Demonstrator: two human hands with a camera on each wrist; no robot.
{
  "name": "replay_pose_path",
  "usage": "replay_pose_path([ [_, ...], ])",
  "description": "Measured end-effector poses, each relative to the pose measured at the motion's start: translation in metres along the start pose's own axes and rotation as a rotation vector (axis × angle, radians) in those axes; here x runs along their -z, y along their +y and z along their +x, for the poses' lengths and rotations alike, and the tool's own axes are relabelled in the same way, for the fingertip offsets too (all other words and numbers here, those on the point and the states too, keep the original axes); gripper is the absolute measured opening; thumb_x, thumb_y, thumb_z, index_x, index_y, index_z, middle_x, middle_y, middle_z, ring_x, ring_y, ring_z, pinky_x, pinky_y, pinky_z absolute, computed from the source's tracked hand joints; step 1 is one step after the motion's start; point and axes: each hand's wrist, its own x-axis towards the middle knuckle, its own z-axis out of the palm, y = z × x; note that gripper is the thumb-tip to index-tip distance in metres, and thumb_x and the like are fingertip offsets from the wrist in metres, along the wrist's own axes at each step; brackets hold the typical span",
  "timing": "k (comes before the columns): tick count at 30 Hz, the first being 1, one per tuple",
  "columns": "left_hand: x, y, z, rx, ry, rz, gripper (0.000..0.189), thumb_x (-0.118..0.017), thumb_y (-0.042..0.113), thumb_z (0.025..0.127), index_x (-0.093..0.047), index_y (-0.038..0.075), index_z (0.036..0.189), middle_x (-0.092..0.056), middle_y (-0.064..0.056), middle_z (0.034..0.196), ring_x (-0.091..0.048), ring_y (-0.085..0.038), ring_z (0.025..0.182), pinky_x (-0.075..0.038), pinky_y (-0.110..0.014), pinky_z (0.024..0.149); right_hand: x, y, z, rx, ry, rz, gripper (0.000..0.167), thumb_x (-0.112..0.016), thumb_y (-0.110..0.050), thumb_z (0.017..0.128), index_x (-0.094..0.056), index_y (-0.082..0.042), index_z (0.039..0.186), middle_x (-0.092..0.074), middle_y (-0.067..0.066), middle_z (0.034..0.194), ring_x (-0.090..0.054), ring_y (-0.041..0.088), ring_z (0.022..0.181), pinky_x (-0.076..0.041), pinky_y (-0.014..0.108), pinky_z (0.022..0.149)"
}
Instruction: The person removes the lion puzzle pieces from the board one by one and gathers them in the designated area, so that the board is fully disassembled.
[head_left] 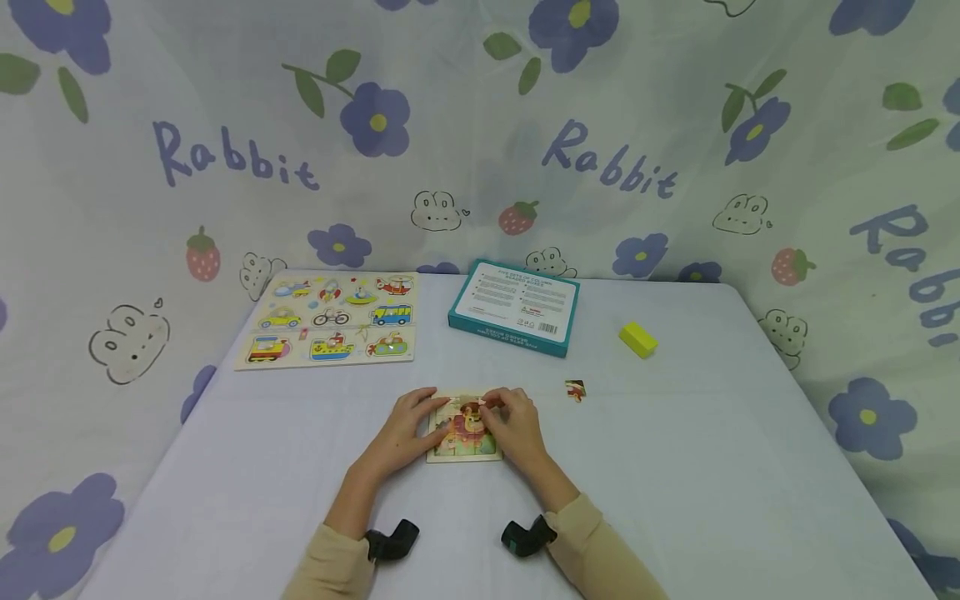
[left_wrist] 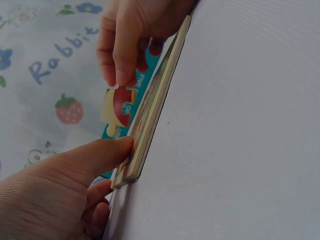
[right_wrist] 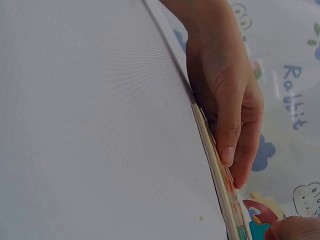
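Clearly, right hand (head_left: 519,427) (fingers curled) pinches piece (left_wrist: 117,106)

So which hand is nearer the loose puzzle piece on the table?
Your right. The right hand is over the right side of the puzzle board, left of the loose piece; the left hand is at the board's left side, farther away.

Left hand (right_wrist: 227,92) reaches down from the top; we note its thumb and fingers resting at the wooden puzzle board (right_wrist: 214,165), which lies on the white desk (right_wrist: 100,125). Lower right, we see the right hand (right_wrist: 298,229), partly cropped, pinching a red-and-yellow jigsaw piece (right_wrist: 262,210). Behind: floral cloth (right_wrist: 280,60) lettered "Rabbit".
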Motion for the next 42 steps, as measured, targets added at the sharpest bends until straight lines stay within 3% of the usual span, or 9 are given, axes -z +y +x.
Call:
replay_pose_path([
  [9,0.0,0.0,0.0,0.01,-0.005,0.008,0.048,-0.066,0.033,0.083,-0.056,0.014,0.126,-0.04,-0.011,0.137,-0.03,-0.031,0.129,-0.029,-0.051,0.102,0.004,-0.001,0.001,-0.034,-0.01,0.043,0.027,-0.065,-0.006,0.083,-0.063,-0.011,0.109,-0.059,-0.005,0.079,-0.052,0.016,0.078,-0.043,0.03,0.064],
  [13,0.0,0.0,0.001,0.005,-0.004,0.005,0.048,-0.067,0.033,0.083,-0.056,0.014,0.126,-0.04,-0.012,0.137,-0.03,-0.03,0.129,-0.028,-0.051,0.102,0.009,0.001,0.004,-0.066,-0.006,0.025,0.023,-0.065,-0.008,0.083,-0.066,-0.013,0.105,-0.059,-0.007,0.079,-0.05,0.012,0.078,-0.042,0.028,0.064],
  [24,0.001,0.002,0.001,0.007,-0.01,0.009,0.049,-0.067,0.032,0.083,-0.055,0.013,0.127,-0.039,-0.012,0.137,-0.029,-0.03,0.129,-0.028,-0.05,0.103,0.033,0.011,0.013,-0.176,0.122,-0.001,0.02,-0.064,-0.005,0.081,-0.069,-0.013,0.099,-0.059,-0.003,0.079,-0.049,0.014,0.08,-0.041,0.031,0.065],
  [30,0.002,0.002,0.0,0.017,-0.014,0.016,0.049,-0.067,0.032,0.083,-0.055,0.013,0.127,-0.039,-0.012,0.137,-0.029,-0.031,0.129,-0.028,-0.051,0.103,0.041,0.021,0.014,-0.245,0.148,-0.017,0.019,-0.062,-0.006,0.082,-0.069,-0.013,0.099,-0.059,-0.001,0.081,-0.049,0.016,0.081,-0.04,0.032,0.068],
  [42,0.002,0.003,0.0,0.004,-0.014,0.009,0.049,-0.067,0.03,0.083,-0.054,0.013,0.127,-0.039,-0.013,0.137,-0.029,-0.031,0.129,-0.028,-0.051,0.102,0.062,0.038,0.017,-0.298,0.171,-0.046,0.021,-0.059,-0.006,0.082,-0.071,-0.01,0.099,-0.059,0.003,0.083,-0.048,0.02,0.086,-0.039,0.035,0.072],
])
